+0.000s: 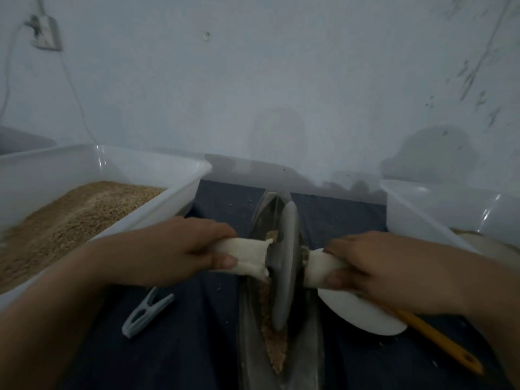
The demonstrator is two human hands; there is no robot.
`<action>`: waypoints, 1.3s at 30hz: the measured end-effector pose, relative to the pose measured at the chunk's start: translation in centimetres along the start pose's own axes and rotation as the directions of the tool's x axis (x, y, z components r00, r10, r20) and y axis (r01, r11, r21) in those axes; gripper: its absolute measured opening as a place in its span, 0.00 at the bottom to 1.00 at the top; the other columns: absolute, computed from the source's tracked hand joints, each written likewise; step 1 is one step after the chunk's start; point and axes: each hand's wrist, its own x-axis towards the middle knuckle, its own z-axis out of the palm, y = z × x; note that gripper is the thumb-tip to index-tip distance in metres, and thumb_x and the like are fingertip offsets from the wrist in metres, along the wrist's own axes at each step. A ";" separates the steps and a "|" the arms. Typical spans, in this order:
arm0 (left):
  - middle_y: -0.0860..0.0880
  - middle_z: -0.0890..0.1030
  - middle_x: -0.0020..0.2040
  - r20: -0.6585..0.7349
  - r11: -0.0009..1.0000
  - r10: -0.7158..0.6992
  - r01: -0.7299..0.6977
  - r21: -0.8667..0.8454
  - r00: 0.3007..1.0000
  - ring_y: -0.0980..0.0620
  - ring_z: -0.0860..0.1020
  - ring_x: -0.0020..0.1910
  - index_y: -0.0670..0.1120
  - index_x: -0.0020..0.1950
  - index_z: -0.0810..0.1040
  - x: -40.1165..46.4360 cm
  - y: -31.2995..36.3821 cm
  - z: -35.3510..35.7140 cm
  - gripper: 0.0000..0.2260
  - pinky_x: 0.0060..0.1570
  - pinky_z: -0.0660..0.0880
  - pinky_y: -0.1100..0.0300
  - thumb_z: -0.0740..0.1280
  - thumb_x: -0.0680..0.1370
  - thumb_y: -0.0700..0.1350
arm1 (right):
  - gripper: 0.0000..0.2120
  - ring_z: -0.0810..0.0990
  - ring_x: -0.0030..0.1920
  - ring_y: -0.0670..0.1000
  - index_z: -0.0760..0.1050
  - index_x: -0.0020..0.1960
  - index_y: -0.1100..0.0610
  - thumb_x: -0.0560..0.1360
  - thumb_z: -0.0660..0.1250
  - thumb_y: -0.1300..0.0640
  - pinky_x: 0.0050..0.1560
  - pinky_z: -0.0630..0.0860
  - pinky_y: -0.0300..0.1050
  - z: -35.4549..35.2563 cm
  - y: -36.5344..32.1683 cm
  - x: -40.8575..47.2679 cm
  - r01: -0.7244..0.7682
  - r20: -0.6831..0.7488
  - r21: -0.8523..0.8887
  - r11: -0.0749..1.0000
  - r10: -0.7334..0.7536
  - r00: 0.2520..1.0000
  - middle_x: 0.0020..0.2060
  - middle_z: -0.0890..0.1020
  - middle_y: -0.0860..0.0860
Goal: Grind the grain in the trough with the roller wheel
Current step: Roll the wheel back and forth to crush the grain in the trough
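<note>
Your dark blue cloth surface carries the long metal trough; left of it lie a grey plastic clothespin and a grain-filled translucent tub.

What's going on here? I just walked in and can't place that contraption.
A person is grinding grain. The left hand and right hand each grip a cloth-wrapped handle on either side of a grey roller wheel, which stands upright in a narrow metal trough holding crushed grain. A white tub of brown grain sits to the left.
</note>
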 end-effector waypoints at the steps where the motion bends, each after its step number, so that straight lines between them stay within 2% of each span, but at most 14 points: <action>1: 0.59 0.77 0.49 0.015 1.000 0.007 -0.007 0.000 1.000 0.63 0.75 0.49 0.61 0.57 0.71 -0.3 0.3 -0.2 0.22 0.53 0.71 0.60 0.52 0.69 0.68 | 0.11 0.73 0.44 0.44 0.67 0.47 0.48 0.77 0.55 0.41 0.44 0.69 0.37 -0.4 -0.1 -0.5 0.006 0.051 0.013 1.000 -0.006 0.999 0.43 0.73 0.44; 5: 0.61 0.76 0.48 -0.072 0.997 -0.009 0.014 0.070 0.997 0.66 0.74 0.48 0.62 0.57 0.72 0.2 0.7 0.0 0.25 0.51 0.70 0.65 0.50 0.66 0.69 | 0.12 0.75 0.43 0.45 0.68 0.48 0.51 0.77 0.57 0.42 0.43 0.70 0.39 -0.1 -0.3 -0.4 -0.041 0.087 -0.006 0.999 0.042 0.995 0.44 0.76 0.47; 9: 0.57 0.75 0.52 -0.250 0.978 -0.073 0.117 0.170 0.966 0.58 0.73 0.52 0.55 0.62 0.71 2.0 -0.6 1.6 0.16 0.54 0.67 0.61 0.56 0.77 0.58 | 0.07 0.73 0.48 0.50 0.61 0.45 0.50 0.80 0.57 0.53 0.40 0.61 0.43 1.9 0.1 2.3 -0.132 -0.204 -0.062 0.989 0.117 0.972 0.45 0.71 0.50; 11: 0.54 0.74 0.58 -0.327 0.946 -0.096 0.188 0.264 0.940 0.54 0.72 0.57 0.54 0.66 0.68 2.7 -1.3 2.5 0.17 0.56 0.65 0.59 0.54 0.79 0.57 | 0.04 0.71 0.52 0.51 0.64 0.53 0.52 0.79 0.58 0.56 0.43 0.61 0.44 2.6 0.2 3.3 -0.165 -0.332 -0.086 0.983 0.128 0.935 0.50 0.71 0.50; 14: 0.54 0.74 0.59 -0.384 0.917 -0.031 0.179 0.356 0.923 0.53 0.71 0.58 0.54 0.67 0.66 2.9 -1.7 3.0 0.19 0.56 0.64 0.60 0.51 0.79 0.59 | 0.11 0.68 0.57 0.51 0.64 0.62 0.53 0.79 0.56 0.55 0.49 0.61 0.44 3.3 0.6 3.9 -0.178 -0.380 -0.142 0.974 0.113 0.918 0.57 0.71 0.50; 18: 0.57 0.77 0.44 -0.195 0.987 -0.037 0.067 0.149 0.980 0.59 0.76 0.44 0.56 0.53 0.72 1.2 -0.6 1.4 0.26 0.47 0.71 0.60 0.48 0.68 0.70 | 0.05 0.69 0.50 0.48 0.61 0.48 0.50 0.80 0.54 0.50 0.40 0.60 0.41 2.7 0.2 2.6 -0.079 -0.296 -0.186 0.979 0.021 0.955 0.50 0.71 0.48; 20: 0.54 0.77 0.39 -0.057 0.996 -0.044 0.049 0.075 0.997 0.60 0.75 0.37 0.56 0.49 0.72 0.2 0.0 0.6 0.27 0.41 0.72 0.63 0.48 0.65 0.72 | 0.10 0.67 0.43 0.45 0.58 0.42 0.48 0.80 0.55 0.51 0.35 0.61 0.37 1.8 -0.2 1.3 -0.021 -0.197 -0.184 0.983 -0.016 0.980 0.42 0.68 0.45; 24: 0.54 0.77 0.37 0.043 0.999 -0.023 0.021 0.042 0.999 0.60 0.75 0.36 0.57 0.48 0.72 -0.7 0.6 -0.3 0.26 0.37 0.70 0.67 0.50 0.65 0.73 | 0.10 0.71 0.42 0.43 0.65 0.48 0.48 0.78 0.55 0.42 0.40 0.66 0.36 0.0 -0.6 -0.7 0.043 0.015 -0.048 0.998 -0.042 0.999 0.42 0.71 0.43; 26: 0.55 0.77 0.39 0.033 0.995 -0.067 0.064 0.080 0.997 0.60 0.76 0.37 0.57 0.49 0.72 -0.5 0.9 -0.2 0.28 0.39 0.71 0.66 0.49 0.63 0.74 | 0.10 0.71 0.41 0.43 0.63 0.44 0.48 0.78 0.55 0.42 0.40 0.66 0.36 0.0 -0.7 -0.5 0.020 0.028 -0.022 1.000 -0.019 0.999 0.41 0.71 0.43; 29: 0.57 0.76 0.44 -0.089 0.968 -0.116 0.133 0.211 0.989 0.60 0.75 0.43 0.56 0.50 0.69 0.9 0.5 1.1 0.28 0.45 0.71 0.62 0.46 0.64 0.73 | 0.11 0.68 0.41 0.43 0.60 0.40 0.48 0.79 0.56 0.48 0.36 0.61 0.39 1.2 -0.1 1.1 -0.041 -0.123 -0.038 0.998 0.036 0.992 0.41 0.69 0.44; 31: 0.58 0.73 0.52 -0.276 0.896 -0.072 0.183 0.403 0.958 0.57 0.73 0.53 0.54 0.56 0.67 2.2 -0.2 2.5 0.24 0.49 0.66 0.61 0.45 0.72 0.68 | 0.05 0.69 0.46 0.46 0.64 0.47 0.50 0.80 0.56 0.50 0.40 0.62 0.41 2.4 0.4 2.5 -0.095 -0.262 -0.049 0.994 0.079 0.962 0.47 0.71 0.47; 33: 0.55 0.72 0.59 -0.416 0.820 -0.008 0.244 0.518 0.910 0.54 0.71 0.58 0.54 0.61 0.65 3.1 -0.9 3.7 0.22 0.54 0.63 0.60 0.46 0.76 0.64 | 0.08 0.69 0.54 0.50 0.65 0.57 0.52 0.80 0.56 0.51 0.48 0.63 0.43 3.4 0.8 3.7 -0.140 -0.370 -0.095 0.986 0.095 0.924 0.53 0.71 0.50; 36: 0.54 0.73 0.59 -0.439 0.828 0.012 0.237 0.508 0.898 0.53 0.71 0.58 0.53 0.61 0.66 3.5 -1.5 4.1 0.22 0.52 0.63 0.60 0.47 0.76 0.64 | 0.11 0.68 0.55 0.50 0.64 0.61 0.53 0.80 0.55 0.52 0.49 0.60 0.44 3.8 1.0 4.2 -0.142 -0.426 -0.112 0.983 0.082 0.901 0.56 0.71 0.50; 39: 0.56 0.74 0.51 -0.363 0.894 0.060 0.112 0.434 0.930 0.53 0.73 0.53 0.53 0.54 0.67 2.8 -1.3 3.2 0.22 0.45 0.60 0.60 0.46 0.74 0.66 | 0.10 0.68 0.55 0.50 0.65 0.60 0.53 0.80 0.54 0.51 0.47 0.59 0.43 3.8 0.7 3.5 -0.116 -0.424 -0.140 0.983 0.046 0.904 0.56 0.71 0.49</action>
